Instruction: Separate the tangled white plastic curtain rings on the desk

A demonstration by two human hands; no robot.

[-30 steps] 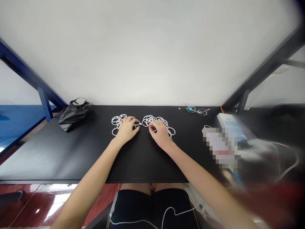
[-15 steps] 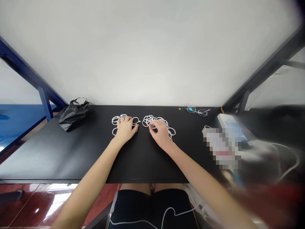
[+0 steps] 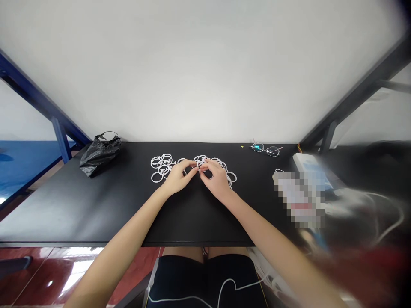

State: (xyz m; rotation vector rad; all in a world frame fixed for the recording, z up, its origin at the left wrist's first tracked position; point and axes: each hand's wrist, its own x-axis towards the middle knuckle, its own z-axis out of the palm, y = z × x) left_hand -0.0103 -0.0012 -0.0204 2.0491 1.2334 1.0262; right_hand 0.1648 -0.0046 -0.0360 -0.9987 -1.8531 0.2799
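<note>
Beyond the front edge of a black table (image 3: 186,222), the left hand (image 3: 179,176) pinches a white ring (image 3: 197,165) by its left side. The right hand (image 3: 216,176), equally near, curls at the ring's right, its grip unclear. Farther, toward the back edge, more rings (image 3: 162,169) lie clustered.

No lettering, number, brand or sign legible from where I stand. White box (image 3: 303,159), toward right end of table (image 3: 96,214): pale blue area on top, too blurred for any wording. Pale item (image 3: 297,194) just beside it, nearer front edge: masked by coarse squares, reddish band among them, any print there unreadable.
</note>
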